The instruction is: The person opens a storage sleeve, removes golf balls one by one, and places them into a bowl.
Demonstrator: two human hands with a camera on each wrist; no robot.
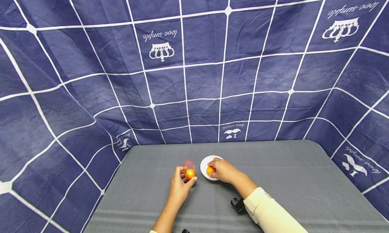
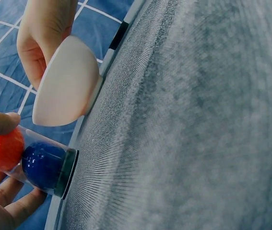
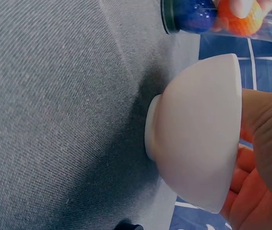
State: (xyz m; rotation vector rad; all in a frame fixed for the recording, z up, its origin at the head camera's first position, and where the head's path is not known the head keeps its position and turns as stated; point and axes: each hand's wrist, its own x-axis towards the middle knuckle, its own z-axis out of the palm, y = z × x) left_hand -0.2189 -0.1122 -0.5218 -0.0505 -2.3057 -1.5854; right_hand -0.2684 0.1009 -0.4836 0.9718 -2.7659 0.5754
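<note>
The right hand [image 1: 224, 171] covers much of the white bowl [image 1: 205, 163], so only part of the orange ball [image 1: 210, 170] it pinches inside shows. The left hand [image 1: 179, 185] grips a clear tube [image 1: 190, 174] standing on the grey table [image 1: 291, 185] just beside the bowl; a dimpled orange ball [image 2: 4, 149] sits above a blue ball [image 2: 42, 162] in it.

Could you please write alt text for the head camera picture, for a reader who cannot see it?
Two hands work on a grey table: the left hand holds a clear tube with an orange ball in it, and the right hand holds another orange ball over a small white bowl. A dark blue cloth with white lines hangs behind.
</note>
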